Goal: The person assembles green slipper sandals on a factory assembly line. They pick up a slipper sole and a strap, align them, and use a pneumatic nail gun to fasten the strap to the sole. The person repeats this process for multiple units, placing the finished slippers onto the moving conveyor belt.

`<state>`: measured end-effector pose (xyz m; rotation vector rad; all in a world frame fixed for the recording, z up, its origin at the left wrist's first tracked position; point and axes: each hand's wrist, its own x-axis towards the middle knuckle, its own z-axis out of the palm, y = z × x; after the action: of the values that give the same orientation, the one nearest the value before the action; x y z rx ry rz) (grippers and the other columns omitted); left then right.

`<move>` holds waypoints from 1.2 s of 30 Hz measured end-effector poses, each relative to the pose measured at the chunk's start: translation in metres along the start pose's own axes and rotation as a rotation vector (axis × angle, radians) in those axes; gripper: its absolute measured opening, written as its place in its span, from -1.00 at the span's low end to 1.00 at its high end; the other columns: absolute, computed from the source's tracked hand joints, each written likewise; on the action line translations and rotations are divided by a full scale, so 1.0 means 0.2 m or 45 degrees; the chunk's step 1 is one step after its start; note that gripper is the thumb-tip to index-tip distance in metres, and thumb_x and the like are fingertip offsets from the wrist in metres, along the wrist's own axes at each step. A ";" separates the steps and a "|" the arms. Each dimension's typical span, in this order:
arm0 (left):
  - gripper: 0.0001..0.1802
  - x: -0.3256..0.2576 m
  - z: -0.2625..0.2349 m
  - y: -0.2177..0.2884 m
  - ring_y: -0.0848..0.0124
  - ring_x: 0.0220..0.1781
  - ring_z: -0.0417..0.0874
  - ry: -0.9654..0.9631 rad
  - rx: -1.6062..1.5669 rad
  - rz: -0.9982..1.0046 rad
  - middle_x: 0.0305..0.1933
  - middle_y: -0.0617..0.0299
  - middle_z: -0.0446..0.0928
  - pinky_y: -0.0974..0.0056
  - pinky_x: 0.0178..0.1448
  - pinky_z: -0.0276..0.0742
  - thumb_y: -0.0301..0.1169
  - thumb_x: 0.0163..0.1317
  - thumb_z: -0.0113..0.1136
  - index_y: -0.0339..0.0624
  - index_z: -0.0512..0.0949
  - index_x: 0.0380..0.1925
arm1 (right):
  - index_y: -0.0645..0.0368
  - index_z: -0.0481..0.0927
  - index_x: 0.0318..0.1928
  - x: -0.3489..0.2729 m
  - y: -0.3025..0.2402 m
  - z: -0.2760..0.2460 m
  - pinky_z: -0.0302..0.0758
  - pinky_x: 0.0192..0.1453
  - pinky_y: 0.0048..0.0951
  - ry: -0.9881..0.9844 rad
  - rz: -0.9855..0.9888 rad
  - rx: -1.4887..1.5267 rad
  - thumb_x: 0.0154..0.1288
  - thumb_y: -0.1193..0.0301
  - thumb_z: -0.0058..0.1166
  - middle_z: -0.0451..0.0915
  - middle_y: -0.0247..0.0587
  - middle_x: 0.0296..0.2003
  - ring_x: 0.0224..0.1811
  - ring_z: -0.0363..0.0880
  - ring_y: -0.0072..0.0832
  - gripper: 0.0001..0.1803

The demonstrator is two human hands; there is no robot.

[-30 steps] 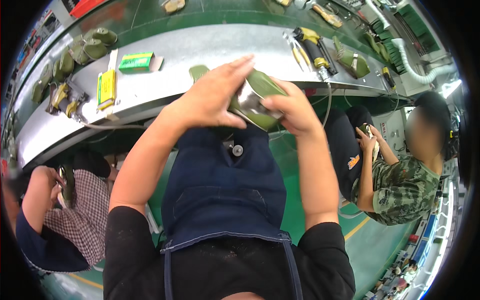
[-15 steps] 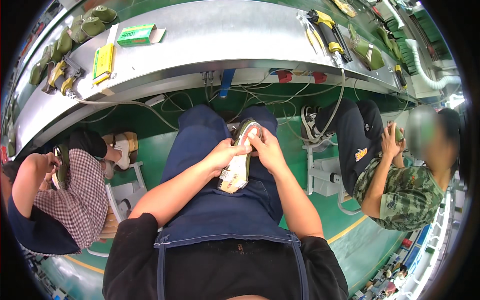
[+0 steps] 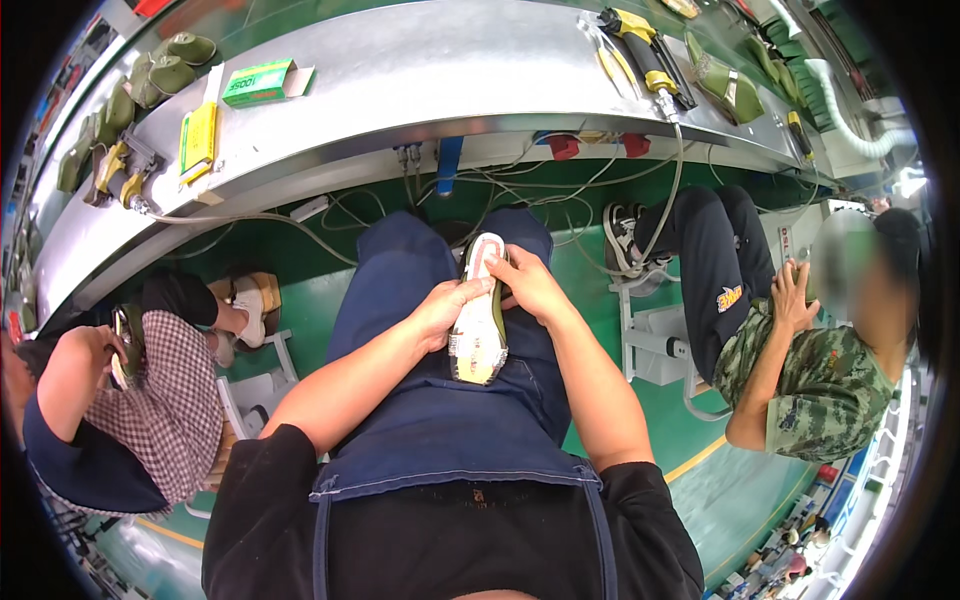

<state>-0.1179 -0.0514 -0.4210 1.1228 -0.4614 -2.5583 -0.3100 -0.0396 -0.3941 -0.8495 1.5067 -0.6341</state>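
An olive-green shoe with a pale sole facing up lies lengthwise on my lap, on the blue apron. My left hand grips its left side near the middle. From the right, my right hand holds the toe end, fingers on the white sole rim. Both hands touch the shoe.
A long grey workbench curves across the top with green shoe parts, a green box, yellow items and a yellow power tool. Cables hang under it. One seated person is at left, another at right.
My hands have brought the shoe down from in front of the bench to my lap. The sole now faces up and the shoe rests on the apron.
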 end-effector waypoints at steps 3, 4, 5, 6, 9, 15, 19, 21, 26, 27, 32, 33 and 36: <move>-0.48 0.02 0.01 -0.01 0.34 -0.07 0.78 0.054 0.037 0.022 -0.01 0.06 0.71 0.20 0.06 0.74 -0.15 0.50 0.26 -0.41 0.51 0.17 | 0.40 0.57 0.24 0.06 0.02 -0.01 0.69 -0.12 -0.35 0.031 0.027 -0.144 0.49 -0.05 0.21 0.75 -0.03 -0.12 -0.06 0.74 -0.35 -0.30; -0.45 0.01 0.02 -0.02 0.34 -0.05 0.77 0.105 0.126 0.073 0.00 0.03 0.70 0.20 0.09 0.71 -0.12 0.48 0.28 -0.43 0.51 0.17 | 0.40 0.58 0.23 0.06 0.04 -0.01 0.67 -0.11 -0.38 0.052 -0.019 -0.222 0.50 -0.03 0.21 0.75 -0.03 -0.14 -0.06 0.74 -0.36 -0.32; -0.41 0.02 0.02 -0.02 0.33 -0.02 0.76 0.155 0.216 0.124 0.02 0.01 0.68 0.20 0.12 0.69 -0.09 0.47 0.29 -0.45 0.50 0.16 | 0.40 0.59 0.22 0.06 0.05 -0.02 0.65 -0.10 -0.41 0.071 -0.066 -0.301 0.51 -0.02 0.21 0.75 -0.03 -0.15 -0.06 0.74 -0.37 -0.33; -0.43 0.04 0.01 0.00 0.34 0.00 0.74 0.203 0.327 0.236 0.03 0.02 0.68 0.22 0.15 0.66 -0.09 0.48 0.27 -0.44 0.51 0.16 | 0.41 0.60 0.21 0.07 0.06 -0.02 0.64 -0.08 -0.43 0.108 -0.080 -0.252 0.52 0.01 0.21 0.75 -0.05 -0.15 -0.07 0.74 -0.40 -0.36; -0.55 0.14 -0.10 0.07 0.44 -0.01 0.68 0.261 0.480 0.509 0.00 0.12 0.67 0.29 0.14 0.61 -0.15 0.55 0.17 -0.35 0.56 0.14 | 0.37 0.60 0.21 0.05 -0.01 -0.02 0.60 -0.03 -0.47 0.157 -0.058 -0.062 0.55 0.06 0.19 0.75 -0.13 -0.13 -0.08 0.71 -0.48 -0.43; -0.71 0.28 -0.12 0.23 0.52 -0.12 0.70 0.105 0.268 0.415 -0.06 0.24 0.71 0.37 0.02 0.62 -0.33 0.61 0.07 -0.30 0.59 0.12 | 0.34 0.61 0.22 0.12 0.02 -0.05 0.60 0.03 -0.48 0.173 -0.161 0.231 0.53 0.25 0.23 0.74 -0.24 -0.09 -0.08 0.67 -0.57 -0.55; -0.70 0.28 -0.10 0.32 0.51 -0.09 0.71 0.034 0.406 0.405 -0.04 0.22 0.71 0.35 0.08 0.64 -0.36 0.61 0.08 -0.34 0.59 0.14 | 0.41 0.63 0.18 0.14 0.01 -0.03 0.62 0.01 -0.48 0.261 -0.296 0.209 0.48 0.37 0.26 0.74 -0.20 -0.15 -0.16 0.69 -0.57 -0.60; -0.69 0.27 -0.09 0.33 0.50 -0.03 0.70 0.012 0.423 0.422 0.00 0.21 0.71 0.33 0.14 0.63 -0.37 0.60 0.09 -0.34 0.58 0.17 | 0.39 0.65 0.17 0.14 -0.02 -0.02 0.63 0.00 -0.47 0.310 -0.339 0.084 0.46 0.39 0.27 0.73 -0.18 -0.14 -0.17 0.70 -0.55 -0.61; -0.58 0.28 -0.11 0.34 0.44 0.09 0.68 -0.064 0.617 0.529 0.09 0.16 0.69 0.27 0.27 0.59 -0.35 0.56 0.16 -0.36 0.54 0.29 | 0.37 0.70 0.10 0.11 -0.07 -0.01 0.65 -0.04 -0.46 0.430 -0.395 -0.148 0.42 0.43 0.27 0.71 -0.11 -0.12 -0.19 0.74 -0.50 -0.66; -0.56 0.27 -0.11 0.34 0.42 0.10 0.68 -0.060 0.712 0.563 0.10 0.16 0.69 0.26 0.29 0.58 -0.34 0.55 0.17 -0.36 0.53 0.31 | 0.37 0.70 0.10 0.11 -0.07 0.00 0.66 -0.04 -0.44 0.444 -0.409 -0.173 0.42 0.42 0.27 0.72 -0.09 -0.12 -0.19 0.74 -0.47 -0.67; -0.53 0.21 -0.08 0.39 0.30 0.08 0.67 0.005 1.075 0.713 0.06 0.11 0.65 0.22 0.24 0.57 -0.37 0.48 0.23 -0.35 0.55 0.32 | 0.34 0.72 0.07 0.10 -0.07 0.01 0.68 -0.05 -0.35 0.510 -0.531 -0.305 0.43 0.42 0.26 0.72 -0.01 -0.11 -0.19 0.77 -0.32 -0.70; -0.54 0.19 -0.07 0.41 0.24 0.07 0.67 0.027 1.196 0.750 0.05 0.07 0.62 0.20 0.21 0.58 -0.41 0.46 0.22 -0.34 0.56 0.30 | 0.33 0.72 0.07 0.10 -0.06 0.01 0.68 -0.05 -0.34 0.522 -0.562 -0.346 0.43 0.41 0.26 0.72 -0.01 -0.12 -0.19 0.77 -0.29 -0.70; -0.57 0.16 -0.06 0.41 0.13 0.02 0.66 0.098 1.373 0.940 -0.02 0.02 0.58 0.15 0.14 0.59 -0.47 0.42 0.24 -0.33 0.60 0.26 | 0.30 0.73 0.06 0.10 -0.06 0.02 0.68 -0.06 -0.30 0.550 -0.618 -0.434 0.42 0.41 0.26 0.72 0.00 -0.13 -0.19 0.77 -0.21 -0.71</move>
<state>-0.1174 -0.1403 -0.4171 0.9994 -1.9290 -1.5351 -0.3037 -0.0621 -0.3967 -1.4336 1.8418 -0.9774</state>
